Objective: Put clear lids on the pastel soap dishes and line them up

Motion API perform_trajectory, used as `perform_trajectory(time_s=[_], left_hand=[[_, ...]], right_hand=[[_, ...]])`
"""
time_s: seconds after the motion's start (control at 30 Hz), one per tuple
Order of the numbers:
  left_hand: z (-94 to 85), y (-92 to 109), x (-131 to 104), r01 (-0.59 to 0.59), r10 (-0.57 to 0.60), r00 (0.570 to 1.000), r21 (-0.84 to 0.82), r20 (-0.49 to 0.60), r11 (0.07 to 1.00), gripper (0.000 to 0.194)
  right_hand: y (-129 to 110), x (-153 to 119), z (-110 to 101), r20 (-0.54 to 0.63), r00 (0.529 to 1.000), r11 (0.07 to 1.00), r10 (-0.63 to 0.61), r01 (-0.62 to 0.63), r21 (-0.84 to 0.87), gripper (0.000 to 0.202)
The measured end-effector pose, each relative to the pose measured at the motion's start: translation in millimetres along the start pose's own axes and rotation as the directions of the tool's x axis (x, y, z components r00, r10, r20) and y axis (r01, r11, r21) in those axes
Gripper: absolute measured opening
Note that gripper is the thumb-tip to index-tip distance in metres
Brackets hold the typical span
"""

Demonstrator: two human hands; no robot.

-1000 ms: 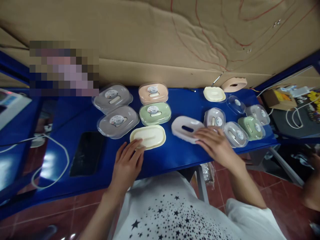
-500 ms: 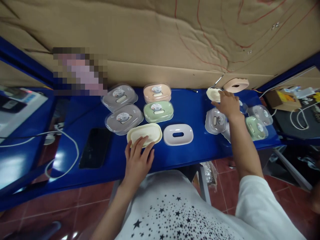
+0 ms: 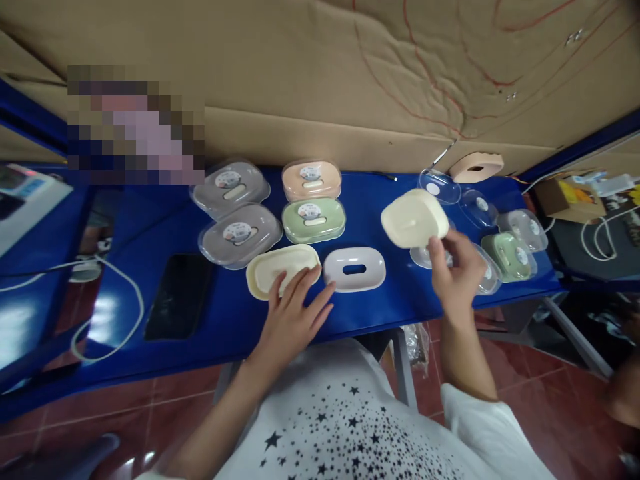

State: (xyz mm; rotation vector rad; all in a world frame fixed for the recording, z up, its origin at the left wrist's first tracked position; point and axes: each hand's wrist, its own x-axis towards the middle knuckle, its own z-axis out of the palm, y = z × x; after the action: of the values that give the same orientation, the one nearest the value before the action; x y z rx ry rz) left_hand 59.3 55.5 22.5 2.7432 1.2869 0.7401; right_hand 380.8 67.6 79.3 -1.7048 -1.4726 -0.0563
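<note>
My right hand (image 3: 457, 270) grips a cream oval plastic dish (image 3: 414, 219) by its near right edge, raised and tilted above the blue table. My left hand (image 3: 297, 303) has its fingers spread, with fingertips over the near right part of another cream oval dish (image 3: 265, 270) lying on the table. Beside that dish, near my left index finger, sits a pale lilac oval piece (image 3: 373, 270) with a slot in its middle. A clear oval cover (image 3: 453, 192) with a round label lies beyond the raised dish.
Grey lidded boxes (image 3: 237, 233), a peach one (image 3: 305, 180) and a green one (image 3: 310, 223) stand behind. Further right are a green box (image 3: 510, 257), clear covers (image 3: 477, 210) and a peach slotted piece (image 3: 477, 167). A black phone (image 3: 177, 297) and white cable (image 3: 133, 320) lie left.
My right hand has lifted the cream dish off the far right and brought it nearer and leftward, uncovering a clear cover. My left hand has shifted right along the other dish.
</note>
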Motion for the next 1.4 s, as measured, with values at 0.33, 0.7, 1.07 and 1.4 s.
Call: perform_trajectory(time_s=[0.33,0.7,1.07,1.4], left_hand=[[10.9,8.3,17.1,-0.036,-0.015,0.989,-0.336,-0.147,0.941,0.028],[19.4,21.1,40.2,-0.15,0.145,0.989,-0.236,-0.04,0.96,0.017],[15.4,21.4,12.5,-0.216,0.226,0.972,-0.138,0.06,0.967,0.029],[-14.8,-39.1,-33.0,0.224,-0.223,0.975,0.096,-0.015,0.97,0.054]], right_hand=[[5.0,-85.6,9.5,0.119,0.871,0.812,0.477,-0.489,0.318,0.059],[5.1,-88.4,5.4,0.367,0.902,0.96,0.227,-0.271,0.074,0.05],[13.8,-92.3,19.6,0.569,0.738,0.917,-0.364,0.392,0.079,0.065],[6.4,-96.1,21.9,0.577,0.747,0.928,-0.33,0.367,0.056,0.056]])
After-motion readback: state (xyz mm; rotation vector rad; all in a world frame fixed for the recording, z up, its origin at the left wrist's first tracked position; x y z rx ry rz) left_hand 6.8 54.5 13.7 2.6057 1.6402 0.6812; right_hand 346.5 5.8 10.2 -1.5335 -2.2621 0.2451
